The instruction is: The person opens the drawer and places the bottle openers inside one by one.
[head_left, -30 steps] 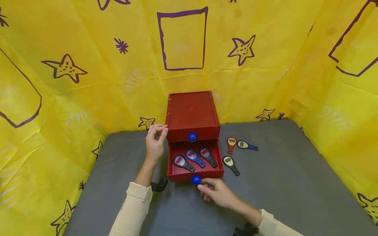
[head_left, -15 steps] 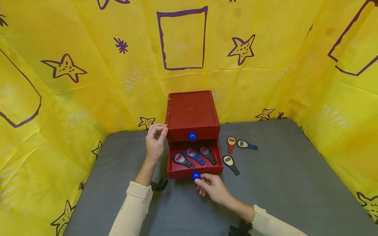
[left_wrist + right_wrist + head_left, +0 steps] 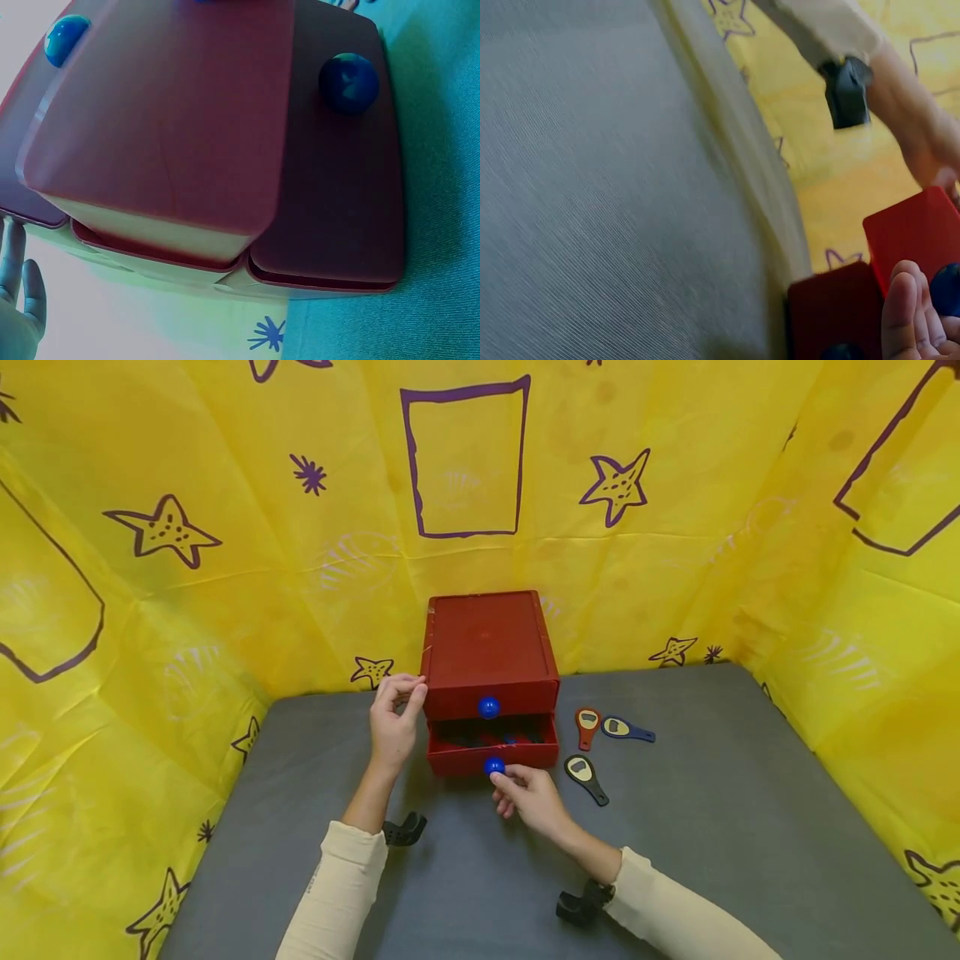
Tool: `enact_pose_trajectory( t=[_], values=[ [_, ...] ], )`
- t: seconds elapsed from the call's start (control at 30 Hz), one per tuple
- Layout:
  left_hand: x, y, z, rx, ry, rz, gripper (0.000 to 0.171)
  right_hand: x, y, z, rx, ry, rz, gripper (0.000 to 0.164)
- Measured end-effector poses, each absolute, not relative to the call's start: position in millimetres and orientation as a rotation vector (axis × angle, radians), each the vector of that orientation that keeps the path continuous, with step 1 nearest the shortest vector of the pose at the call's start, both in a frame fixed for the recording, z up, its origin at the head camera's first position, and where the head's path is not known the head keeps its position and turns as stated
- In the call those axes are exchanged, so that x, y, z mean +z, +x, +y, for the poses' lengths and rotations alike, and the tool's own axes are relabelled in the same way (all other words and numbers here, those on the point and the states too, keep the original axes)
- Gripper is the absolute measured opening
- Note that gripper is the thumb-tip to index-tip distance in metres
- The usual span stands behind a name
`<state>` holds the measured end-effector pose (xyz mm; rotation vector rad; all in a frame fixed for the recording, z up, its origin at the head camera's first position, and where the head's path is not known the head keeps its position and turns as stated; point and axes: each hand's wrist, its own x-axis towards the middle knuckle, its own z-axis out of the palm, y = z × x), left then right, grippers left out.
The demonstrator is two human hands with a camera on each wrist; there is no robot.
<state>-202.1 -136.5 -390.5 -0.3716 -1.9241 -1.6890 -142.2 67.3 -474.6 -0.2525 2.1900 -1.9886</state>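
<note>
A red cabinet (image 3: 487, 639) stands against the back cloth, its middle drawer (image 3: 457, 762) partly pulled out. My right hand (image 3: 534, 802) pinches that drawer's blue knob (image 3: 493, 767) between thumb and fingers; in the right wrist view, the fingers lie beside the knob (image 3: 949, 289). My left hand (image 3: 392, 727) touches the cabinet's left front edge, its fingers fairly straight. Inside the drawer, bottle openers (image 3: 510, 741) show only as dark and blue bits under the upper drawer's shade. Another blue knob (image 3: 489, 707) sits on the shut top drawer.
Right of the cabinet lie a red bottle opener (image 3: 587, 728), a blue bottle opener (image 3: 628, 729) and a black bottle opener (image 3: 587, 779) on the grey table (image 3: 712, 827). Lower down, a third drawer (image 3: 345, 172) stays closed. Yellow cloth (image 3: 315, 610) walls the back and sides.
My right hand has pushed the middle drawer inward, away from me, and the bottle openers in it have slid mostly out of sight. The left hand has kept its place.
</note>
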Motion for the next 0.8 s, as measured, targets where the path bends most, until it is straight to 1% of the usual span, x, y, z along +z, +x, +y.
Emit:
enact_pose_trajectory(
  t=[0.37, 0.6, 0.8],
  values=[
    [-389.8, -201.2, -135.3, -1.691, -0.381, -1.913, 0.016, -473.8, -182.9, 62.8, -2.039, -0.198, 2.198, 0.032],
    [-389.5, -202.3, -134.6, -1.703, -0.385, -1.898, 0.015, -474.8, -188.5, 64.4, -2.007, -0.179, 2.241, 0.03],
    [-390.2, -203.6, -135.7, -1.698, -0.373, -1.903, 0.016, -486.3, -191.7, 72.6, -1.936, -0.126, 2.309, 0.025]
  ],
)
